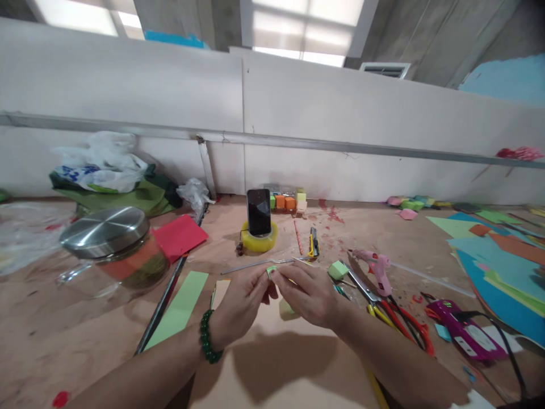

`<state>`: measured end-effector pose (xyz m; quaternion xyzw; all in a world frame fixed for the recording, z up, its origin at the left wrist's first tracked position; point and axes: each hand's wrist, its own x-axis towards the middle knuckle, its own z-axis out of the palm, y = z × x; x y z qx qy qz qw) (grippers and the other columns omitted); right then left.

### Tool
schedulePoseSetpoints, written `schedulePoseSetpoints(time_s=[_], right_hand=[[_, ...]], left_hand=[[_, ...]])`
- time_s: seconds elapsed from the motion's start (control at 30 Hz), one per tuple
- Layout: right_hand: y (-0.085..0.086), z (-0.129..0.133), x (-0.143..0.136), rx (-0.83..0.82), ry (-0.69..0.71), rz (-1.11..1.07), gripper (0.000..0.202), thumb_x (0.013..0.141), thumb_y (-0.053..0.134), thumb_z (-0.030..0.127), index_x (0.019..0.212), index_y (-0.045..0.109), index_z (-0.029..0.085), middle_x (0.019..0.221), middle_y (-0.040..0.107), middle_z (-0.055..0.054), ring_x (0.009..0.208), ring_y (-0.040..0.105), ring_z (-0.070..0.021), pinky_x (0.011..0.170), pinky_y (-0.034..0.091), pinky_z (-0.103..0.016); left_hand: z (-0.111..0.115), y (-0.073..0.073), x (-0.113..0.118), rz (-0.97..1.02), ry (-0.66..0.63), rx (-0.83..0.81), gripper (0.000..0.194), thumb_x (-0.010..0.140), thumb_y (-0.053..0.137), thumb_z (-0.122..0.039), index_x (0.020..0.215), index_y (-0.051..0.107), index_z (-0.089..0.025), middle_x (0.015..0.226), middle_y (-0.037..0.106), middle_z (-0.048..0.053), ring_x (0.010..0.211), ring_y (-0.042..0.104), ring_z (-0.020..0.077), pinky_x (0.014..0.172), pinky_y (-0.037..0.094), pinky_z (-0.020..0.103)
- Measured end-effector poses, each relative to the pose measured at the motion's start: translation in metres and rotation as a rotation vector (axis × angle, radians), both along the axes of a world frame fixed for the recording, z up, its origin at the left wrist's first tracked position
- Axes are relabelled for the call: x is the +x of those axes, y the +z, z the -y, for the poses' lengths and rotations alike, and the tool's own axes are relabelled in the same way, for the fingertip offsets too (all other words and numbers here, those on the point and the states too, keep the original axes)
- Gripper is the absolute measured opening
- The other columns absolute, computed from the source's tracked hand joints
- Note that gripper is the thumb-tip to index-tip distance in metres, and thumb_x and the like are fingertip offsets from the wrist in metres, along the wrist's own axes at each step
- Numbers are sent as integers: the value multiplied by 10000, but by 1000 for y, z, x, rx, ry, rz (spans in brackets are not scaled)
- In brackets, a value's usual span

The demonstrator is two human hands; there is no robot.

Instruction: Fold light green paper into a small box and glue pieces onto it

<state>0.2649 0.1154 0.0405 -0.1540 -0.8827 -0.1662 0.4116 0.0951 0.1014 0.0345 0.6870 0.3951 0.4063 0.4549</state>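
Between the fingertips of my left hand (242, 301) and my right hand (309, 289) is a small piece of green paper (271, 271). Both hands are closed in a pinch on it, and the fingers hide most of it. A green beaded bracelet circles my left wrist. Beneath my right hand a pale yellow-green paper piece (288, 309) lies on the beige sheet (272, 369). A light green paper block (338, 270) sits just right of my right hand, beside the scissors (361, 281). Left of my left hand lies a green paper strip (181, 307).
A phone (259, 212) stands in a yellow tape roll (260, 241), with orange paper cubes (290, 203) behind. A glass teapot (136, 267) and red paper (181, 236) are at left. Rightward are a utility knife (314, 243), a pink glue gun (378, 270), a purple device (466, 332) and coloured paper (502, 284).
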Motion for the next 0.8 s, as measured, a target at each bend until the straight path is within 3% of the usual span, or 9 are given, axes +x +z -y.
schedulePoseSetpoints(time_s=[0.13,0.3,0.4,0.57,0.7,0.8], right_hand=[[-8,-3,-1,19,-23,-28,213,891,488,71,1093,556,69,827,655,-123,721,590,-184,605,524,-303],[-11,-5,-4,9,-95,-9,217,871,525,72,1082,577,75,800,649,-108,675,559,-174,604,519,-304],[-7,-5,-4,-150,-39,-63,245,887,481,78,1105,591,95,874,642,-121,755,592,-174,653,536,-297],[4,-8,4,-629,178,-203,193,914,488,135,963,673,162,868,638,-70,800,624,-136,713,536,-260],[2,-14,7,-708,29,-351,111,885,600,260,872,664,170,749,614,-17,648,577,-107,588,498,-218],[-5,-16,5,-683,-41,-315,165,877,619,335,881,657,174,766,608,-18,615,562,-96,544,478,-200]], left_hand=[[-3,-2,2,59,14,-63,455,887,381,-558,660,492,-180,564,490,-16,497,419,107,467,365,227],[-4,-2,-1,125,-12,-109,293,854,437,-422,702,496,-179,629,494,-10,588,462,128,541,411,248],[-4,-1,-3,133,-42,-123,265,850,443,-409,725,496,-181,658,497,-8,606,460,128,560,416,252],[-8,-4,-4,67,-74,-82,372,891,394,-505,731,496,-185,661,519,5,604,475,136,572,424,266],[-8,-9,-4,-77,-62,43,354,924,330,-457,727,472,-201,647,521,1,581,468,135,581,430,271],[-8,-13,-3,-165,-45,147,324,928,306,-394,715,462,-206,649,532,7,592,480,138,585,432,270]])
